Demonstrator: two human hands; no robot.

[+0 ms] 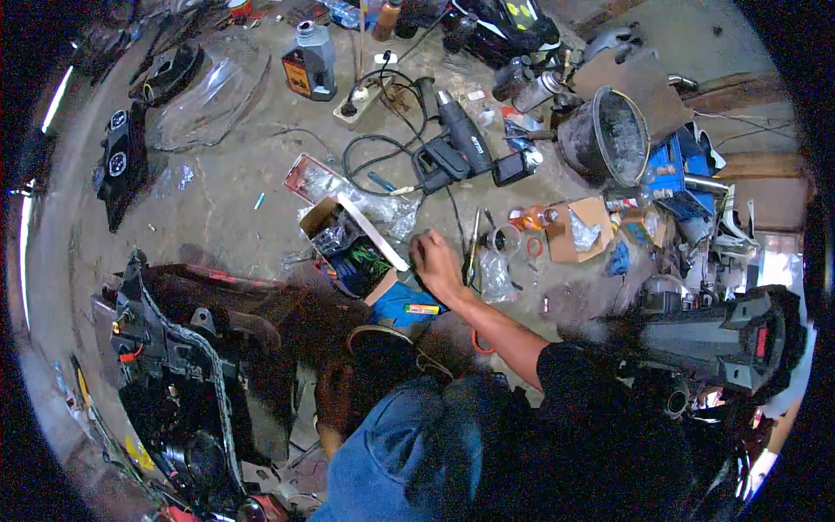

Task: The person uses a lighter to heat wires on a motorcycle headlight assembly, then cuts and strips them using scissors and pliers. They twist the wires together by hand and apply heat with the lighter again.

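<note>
A concrete floor (235,209) is strewn with parts and tools. Near the middle a box (348,248) is laid. From it, a heat gun (457,143) is seen at 1 o'clock, a power strip (364,103) and oil bottle (313,61) at 12, a bucket (604,135) at 2, and a windscreen (200,96) at 11

A motorcycle repair workshop, with the work spread straight over a stained grey concrete floor (235,174). Bike parts lie about: a clear curved plastic windscreen (204,100), a black instrument panel with two round dials (120,157) and a black tail section with a red lamp (726,339). Among them sit a black pistol-shaped heat gun (457,139) (its cable runs to a white power strip (365,100)), a grey oil bottle with an orange label (311,61), a grimy black bucket (604,135) and a small open cardboard box of oddments (348,244).
</note>
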